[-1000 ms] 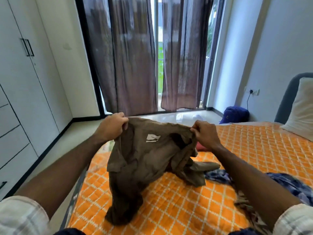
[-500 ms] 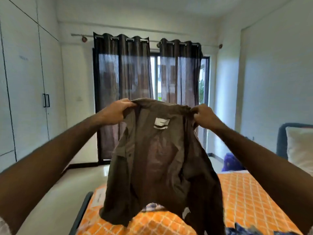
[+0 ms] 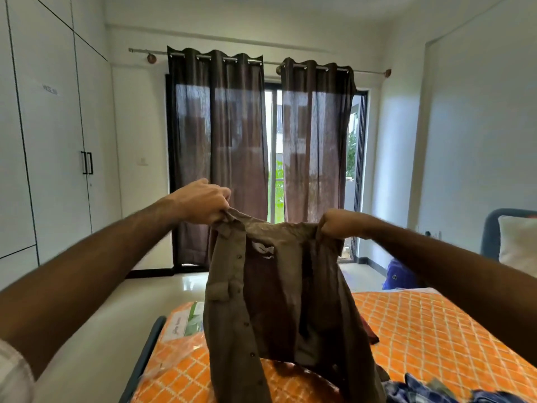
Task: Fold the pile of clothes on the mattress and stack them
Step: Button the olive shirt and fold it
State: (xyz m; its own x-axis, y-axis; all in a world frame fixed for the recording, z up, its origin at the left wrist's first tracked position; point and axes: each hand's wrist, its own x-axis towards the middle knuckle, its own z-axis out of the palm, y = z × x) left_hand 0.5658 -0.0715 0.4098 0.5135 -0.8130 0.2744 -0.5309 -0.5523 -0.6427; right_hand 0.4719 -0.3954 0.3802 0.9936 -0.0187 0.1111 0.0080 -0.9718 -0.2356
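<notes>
An olive-brown button shirt (image 3: 279,298) hangs in the air above the mattress (image 3: 430,330), inside facing me, a white label below its collar. My left hand (image 3: 203,202) grips the shirt's left shoulder and my right hand (image 3: 340,223) grips its right shoulder. The shirt's lower hem drops out of the bottom of the view. A blue checked garment (image 3: 436,392) lies crumpled on the orange quilted mattress at the lower right. A bit of dark red cloth (image 3: 370,334) shows just behind the shirt.
White wardrobe doors (image 3: 52,146) line the left wall. Brown curtains (image 3: 255,146) hang over a glass door straight ahead. A blue bag (image 3: 399,276) sits on the floor beyond the bed. A white pillow (image 3: 518,245) leans on the grey headboard at right.
Both hands have lifted the shirt off the mattress and hold it up spread by the shoulders. My view has tilted up toward the curtains and ceiling.
</notes>
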